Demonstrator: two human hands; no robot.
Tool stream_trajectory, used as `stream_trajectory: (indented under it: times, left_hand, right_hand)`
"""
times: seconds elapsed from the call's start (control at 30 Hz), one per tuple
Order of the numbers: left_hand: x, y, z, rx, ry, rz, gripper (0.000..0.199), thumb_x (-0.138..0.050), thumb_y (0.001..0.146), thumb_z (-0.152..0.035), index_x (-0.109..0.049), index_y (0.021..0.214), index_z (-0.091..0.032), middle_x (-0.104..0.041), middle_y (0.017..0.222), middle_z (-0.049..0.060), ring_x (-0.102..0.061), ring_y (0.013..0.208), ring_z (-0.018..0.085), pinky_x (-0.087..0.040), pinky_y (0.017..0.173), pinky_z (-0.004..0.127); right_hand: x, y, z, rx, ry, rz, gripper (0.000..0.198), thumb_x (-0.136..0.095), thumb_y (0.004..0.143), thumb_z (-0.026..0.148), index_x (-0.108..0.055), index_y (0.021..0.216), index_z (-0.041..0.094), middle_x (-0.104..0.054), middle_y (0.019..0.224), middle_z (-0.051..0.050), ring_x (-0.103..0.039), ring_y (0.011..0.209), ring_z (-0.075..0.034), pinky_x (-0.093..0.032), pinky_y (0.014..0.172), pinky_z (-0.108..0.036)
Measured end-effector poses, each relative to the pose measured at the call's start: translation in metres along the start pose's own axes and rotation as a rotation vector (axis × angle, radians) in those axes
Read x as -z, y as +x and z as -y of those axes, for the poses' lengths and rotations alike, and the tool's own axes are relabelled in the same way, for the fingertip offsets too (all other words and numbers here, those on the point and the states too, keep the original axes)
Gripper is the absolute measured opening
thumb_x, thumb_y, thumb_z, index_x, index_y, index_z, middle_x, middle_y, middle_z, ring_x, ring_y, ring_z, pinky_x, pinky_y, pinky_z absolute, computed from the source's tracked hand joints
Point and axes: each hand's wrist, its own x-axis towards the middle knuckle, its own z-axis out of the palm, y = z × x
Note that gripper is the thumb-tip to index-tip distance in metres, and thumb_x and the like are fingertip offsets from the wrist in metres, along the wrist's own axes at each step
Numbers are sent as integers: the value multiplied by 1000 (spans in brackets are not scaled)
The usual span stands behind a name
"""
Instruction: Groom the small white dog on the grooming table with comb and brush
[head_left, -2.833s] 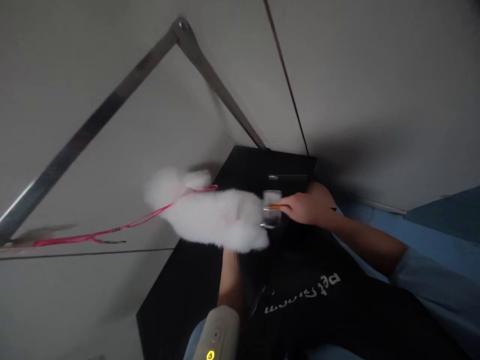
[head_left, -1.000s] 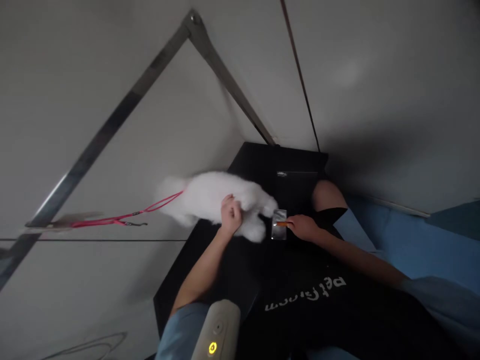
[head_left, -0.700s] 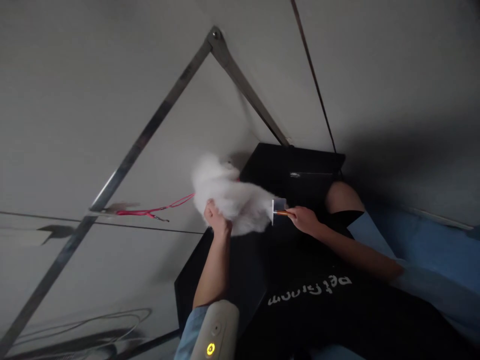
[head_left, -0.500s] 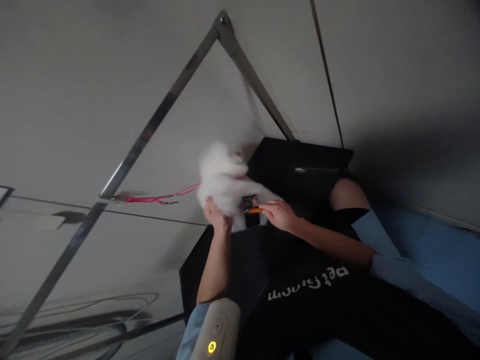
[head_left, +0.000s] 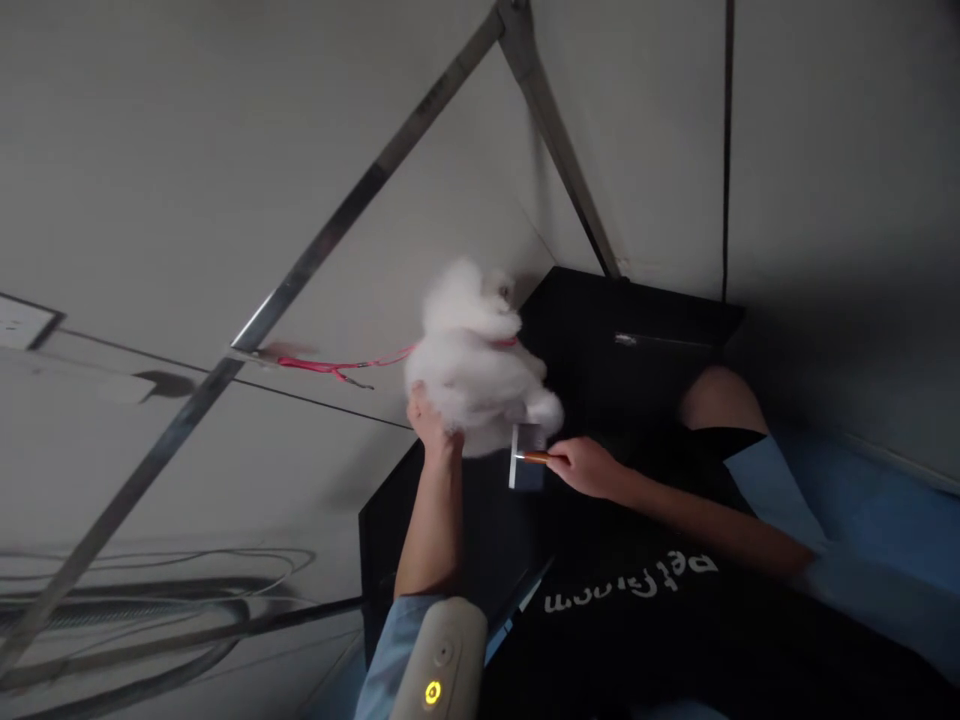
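Note:
A fluffy white dog (head_left: pixel 469 375) is on a black table (head_left: pixel 592 310), its head toward the upper right. Around its neck runs a pink loop lead (head_left: pixel 322 364) that is tied to a metal bar. My left hand (head_left: pixel 433 415) grips the dog's lower left side, its fingers partly buried in the fur. In my right hand (head_left: pixel 589 466) is a slicker brush (head_left: pixel 528 457), held by its orange handle. The brush head is turned nearly edge-on beside the dog's lower right fur; whether it touches cannot be made out.
A jointed metal arm (head_left: pixel 360 195) rises from the table and slants across the left. Cables and a hose (head_left: pixel 150 610) lie at lower left. A pale device with a yellow light (head_left: pixel 442 660) is by my left sleeve. A wall socket (head_left: pixel 26 322) is at far left.
My right hand has drawn the slicker brush down and away from the dog's fur and turned its head. My left hand keeps its hold. The whole view has shifted a little.

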Motion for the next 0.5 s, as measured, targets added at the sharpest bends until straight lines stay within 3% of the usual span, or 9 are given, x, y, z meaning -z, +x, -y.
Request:
stream_trajectory:
  times: [0.1, 0.2, 0.27, 0.4, 0.5]
  left_hand:
    - [3, 2, -7, 26, -18, -14, 41, -63, 81, -60, -52, 70, -22, -57, 61, -1, -56, 57, 13, -45, 52, 27]
    - [9, 5, -10, 52, -10, -42, 43, -66, 78, -63, -52, 70, -23, -60, 63, 0, -58, 58, 14, -46, 52, 28]
    - [13, 9, -8, 67, 1, -46, 45, -65, 79, -63, -52, 70, -22, -60, 62, 0, -57, 57, 13, -45, 51, 27]
    - [20, 15, -1, 15, 18, 10, 46, -59, 84, -65, -52, 71, -21, -61, 64, 0, -58, 58, 13, -45, 50, 27]
    - [27, 18, 2, -48, 85, 88, 48, -53, 89, -66, -51, 71, -21, -67, 71, 2, -62, 66, 16, -45, 52, 29]
  right_hand:
    - [2, 5, 8, 78, 39, -88, 27, -52, 97, 25, -77, 90, 20, -73, 80, -3, -59, 67, -13, -32, 62, -25]
    - [-1, 7, 13, -21, -12, 7, 27, -55, 93, 21, -76, 77, 17, -71, 72, -4, -56, 63, -13, -29, 58, -25]
    - [-2, 7, 18, 11, 0, 19, 30, -53, 93, 22, -76, 74, 17, -70, 69, -3, -55, 62, -13, -29, 58, -25]
    - [0, 8, 30, 126, 12, -78, 30, -50, 96, 30, -77, 85, 20, -71, 72, -2, -56, 64, -13, -30, 59, -25]
    - [1, 7, 33, 69, -34, 7, 30, -55, 91, 29, -75, 72, 19, -69, 65, -3, -54, 59, -13, -29, 56, -27]
